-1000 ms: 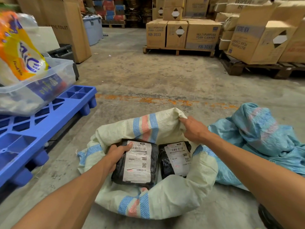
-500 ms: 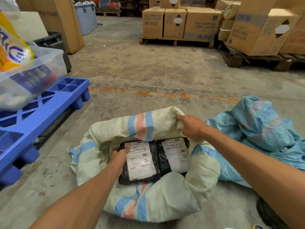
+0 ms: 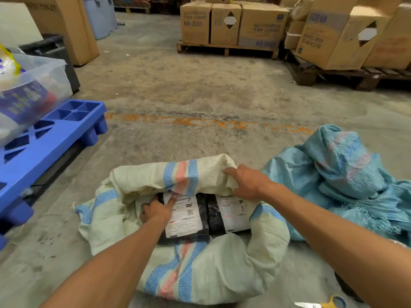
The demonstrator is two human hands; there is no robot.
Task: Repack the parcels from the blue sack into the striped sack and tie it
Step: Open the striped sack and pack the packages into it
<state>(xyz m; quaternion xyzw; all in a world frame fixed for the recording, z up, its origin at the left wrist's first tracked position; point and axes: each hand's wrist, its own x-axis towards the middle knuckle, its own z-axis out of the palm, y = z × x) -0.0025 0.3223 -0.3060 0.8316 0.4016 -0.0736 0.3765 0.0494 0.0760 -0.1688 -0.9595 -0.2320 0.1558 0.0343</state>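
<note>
A: Striped sack (image 3: 200,274) on the floor, blue sack (image 3: 333,174) slumped beside it. Two parcels (image 3: 186,216) inside.
B: Hands?
A: Right hand (image 3: 249,182) grips the far rim. Left hand (image 3: 156,211) holds the left parcel's edge.
B: Risk?
A: Rim flops over the opening; parcel could snag.

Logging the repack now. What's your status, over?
Left hand holds the left parcel inside the striped sack. Right hand grips its rim. Blue sack slumped alongside. Nothing blocking.
</note>
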